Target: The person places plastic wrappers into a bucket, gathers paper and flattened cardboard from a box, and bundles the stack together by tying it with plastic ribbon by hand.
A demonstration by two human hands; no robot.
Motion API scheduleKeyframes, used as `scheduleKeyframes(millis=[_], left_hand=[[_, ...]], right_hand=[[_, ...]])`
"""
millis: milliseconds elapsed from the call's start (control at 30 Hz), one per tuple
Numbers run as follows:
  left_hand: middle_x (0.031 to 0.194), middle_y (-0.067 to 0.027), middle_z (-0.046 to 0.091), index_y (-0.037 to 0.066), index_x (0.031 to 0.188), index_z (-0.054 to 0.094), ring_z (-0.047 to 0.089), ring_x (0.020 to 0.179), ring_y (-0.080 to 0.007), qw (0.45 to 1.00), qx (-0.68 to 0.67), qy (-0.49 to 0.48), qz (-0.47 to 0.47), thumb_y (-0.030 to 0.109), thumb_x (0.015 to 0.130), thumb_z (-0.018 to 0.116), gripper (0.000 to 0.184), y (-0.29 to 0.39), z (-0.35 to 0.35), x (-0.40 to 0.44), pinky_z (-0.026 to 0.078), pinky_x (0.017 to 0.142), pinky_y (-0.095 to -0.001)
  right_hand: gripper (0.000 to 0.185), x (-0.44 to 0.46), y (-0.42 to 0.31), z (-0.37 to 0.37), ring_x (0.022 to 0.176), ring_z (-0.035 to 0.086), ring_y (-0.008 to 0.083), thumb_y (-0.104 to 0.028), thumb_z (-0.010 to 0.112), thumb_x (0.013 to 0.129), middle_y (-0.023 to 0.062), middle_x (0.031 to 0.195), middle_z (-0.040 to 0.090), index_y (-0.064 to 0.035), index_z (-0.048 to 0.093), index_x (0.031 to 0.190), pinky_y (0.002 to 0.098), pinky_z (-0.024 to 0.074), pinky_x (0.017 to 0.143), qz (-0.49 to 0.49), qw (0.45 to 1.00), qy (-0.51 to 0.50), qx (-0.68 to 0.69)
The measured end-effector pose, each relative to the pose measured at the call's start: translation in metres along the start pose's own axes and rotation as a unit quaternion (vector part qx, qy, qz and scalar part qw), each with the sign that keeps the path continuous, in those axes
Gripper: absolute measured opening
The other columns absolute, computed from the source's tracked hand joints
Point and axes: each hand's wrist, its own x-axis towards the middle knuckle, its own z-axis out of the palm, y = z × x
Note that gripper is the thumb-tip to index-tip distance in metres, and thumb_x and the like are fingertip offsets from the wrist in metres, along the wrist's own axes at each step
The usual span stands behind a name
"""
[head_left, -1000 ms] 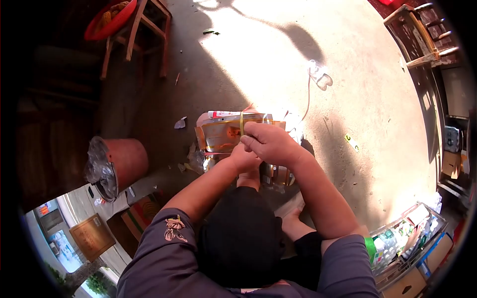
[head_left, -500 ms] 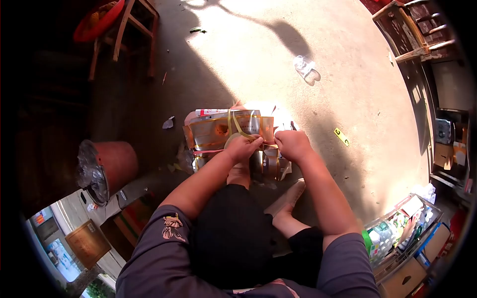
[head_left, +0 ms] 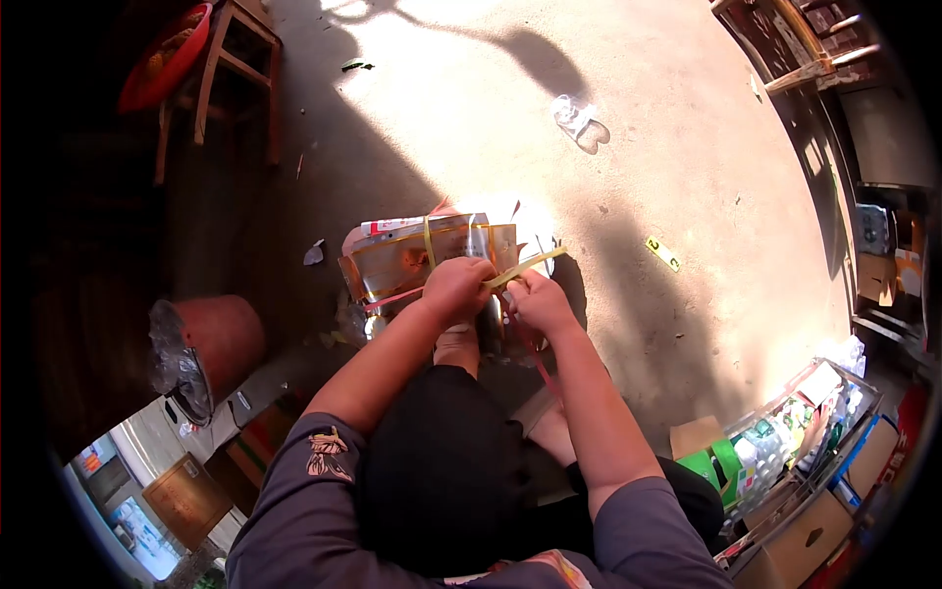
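A bundle of flattened cardboard packaging (head_left: 388,263) lies on the floor in front of me, with a yellow-green strap (head_left: 428,240) around it. My left hand (head_left: 459,287) is closed on that strap at the bundle's near side. Just to its right, my right hand (head_left: 538,299) is closed in a pinch on the strap, whose free end sticks out to the upper right. A pink strap (head_left: 535,355) hangs beneath my right hand, and another pink length runs across the bundle to the left. One foot presses close against the bundle's near side.
A red bucket (head_left: 228,339) with clear plastic stands at the left. Behind it are a wooden stool (head_left: 235,64) and a red basin (head_left: 172,64). Crumpled clear plastic (head_left: 571,116) and a yellow strip (head_left: 662,253) lie on the floor. A crate of bottles (head_left: 770,447) is at the lower right.
My hands were together over the bundle, then moved apart, and now meet at its right side. The strap's free end now points to the upper right. The view has shifted slightly.
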Motion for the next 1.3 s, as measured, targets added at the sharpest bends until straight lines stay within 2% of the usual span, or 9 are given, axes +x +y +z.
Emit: scheduleKeyframes(millis=[133, 200, 333, 533, 733, 933, 1067, 1167, 1300], left_hand=[[0.072, -0.0088, 0.058, 0.010, 0.081, 0.061, 0.060, 0.073, -0.0328, 0.995, 0.035, 0.064, 0.073, 0.012, 0.072, 0.066, 0.010, 0.006, -0.001, -0.008, 0.049, 0.066, -0.0433], [0.076, -0.0080, 0.061, 0.010, 0.085, 0.063, 0.061, 0.076, -0.0318, 0.995, 0.030, 0.060, 0.071, 0.010, 0.072, 0.065, 0.013, 0.008, 0.000, -0.013, 0.050, 0.067, -0.0418], [0.082, -0.0107, 0.066, 0.010, 0.089, 0.064, 0.064, 0.079, -0.0327, 0.988, -0.084, 0.130, 0.012, 0.009, 0.075, 0.064, 0.014, 0.006, 0.004, -0.011, 0.051, 0.068, -0.0401], [0.078, -0.0090, 0.063, 0.010, 0.089, 0.062, 0.062, 0.078, -0.0318, 0.984, -0.071, 0.161, 0.038, 0.001, 0.072, 0.062, 0.020, -0.001, 0.010, -0.009, 0.050, 0.066, -0.0389], [0.069, -0.0073, 0.053, 0.007, 0.091, 0.060, 0.055, 0.064, -0.0280, 0.984, -0.039, 0.131, 0.118, -0.007, 0.064, 0.060, 0.031, -0.004, 0.011, -0.017, 0.044, 0.059, -0.0352], [0.077, -0.0067, 0.060, 0.009, 0.093, 0.062, 0.060, 0.071, -0.0262, 0.991, -0.115, 0.046, 0.058, -0.008, 0.069, 0.059, 0.030, 0.007, -0.006, -0.017, 0.047, 0.061, -0.0360], [0.077, -0.0056, 0.059, 0.008, 0.092, 0.062, 0.059, 0.069, -0.0270, 0.982, -0.124, 0.144, 0.022, -0.001, 0.076, 0.061, 0.018, -0.013, 0.006, -0.018, 0.047, 0.061, -0.0369], [0.068, -0.0091, 0.056, 0.009, 0.081, 0.057, 0.056, 0.067, -0.0313, 0.970, 0.124, 0.202, 0.057, 0.021, 0.087, 0.060, 0.014, -0.025, -0.018, -0.021, 0.046, 0.065, -0.0442], [0.071, -0.0100, 0.062, 0.010, 0.070, 0.055, 0.061, 0.074, -0.0343, 0.989, 0.137, 0.039, -0.039, 0.028, 0.092, 0.055, 0.028, -0.041, -0.023, -0.025, 0.047, 0.064, -0.0458]], right_hand=[[0.039, 0.035, -0.006, -0.014, 0.053, 0.058, 0.0132, -0.039, 0.045, 0.100, 0.0075, 0.074, 0.065, -0.0037, 0.063, 0.098, 0.0230, 0.0435, 0.047, 0.193, 0.924, -0.294, 0.152], [0.042, 0.023, -0.002, 0.003, 0.048, 0.051, 0.0099, -0.041, 0.040, 0.102, 0.0067, 0.072, 0.062, -0.0043, 0.058, 0.108, 0.0190, 0.0360, 0.040, 0.170, 0.918, -0.243, 0.263], [0.026, 0.004, -0.003, 0.003, 0.043, 0.034, 0.0060, -0.026, 0.044, 0.103, -0.0010, 0.068, 0.051, -0.0068, 0.055, 0.116, 0.0208, 0.0274, 0.038, -0.046, 0.728, -0.142, 0.669], [0.023, 0.008, 0.005, -0.046, 0.045, 0.040, 0.0068, -0.025, 0.048, 0.100, -0.0011, 0.065, 0.052, -0.0068, 0.059, 0.108, 0.0221, 0.0320, 0.043, -0.055, 0.819, 0.119, 0.559], [0.033, 0.042, -0.010, -0.004, 0.044, 0.046, 0.0081, -0.033, 0.064, 0.090, 0.0032, 0.057, 0.058, -0.0016, 0.065, 0.082, 0.0241, 0.0342, 0.041, 0.116, 0.988, 0.029, -0.095], [0.012, 0.047, 0.038, 0.016, 0.044, 0.048, 0.0108, -0.016, 0.069, 0.084, 0.0015, 0.062, 0.058, -0.0048, 0.065, 0.087, 0.0279, 0.0368, 0.040, 0.076, 0.914, 0.065, 0.392], [0.010, 0.022, 0.025, 0.014, 0.055, 0.053, 0.0101, -0.016, 0.064, 0.089, 0.0025, 0.075, 0.062, -0.0063, 0.060, 0.087, 0.0260, 0.0408, 0.046, 0.038, 0.865, 0.166, 0.472], [0.009, 0.022, 0.008, 0.014, 0.088, 0.059, 0.0143, -0.015, 0.050, 0.098, 0.0056, 0.098, 0.064, -0.0083, 0.055, 0.096, 0.0283, 0.0452, 0.076, -0.100, 0.773, 0.156, 0.607], [0.013, 0.030, 0.004, 0.006, 0.068, 0.053, 0.0148, -0.017, 0.048, 0.100, 0.0011, 0.077, 0.053, -0.0116, 0.047, 0.089, 0.0334, 0.0507, 0.076, -0.108, 0.774, 0.095, 0.617]])
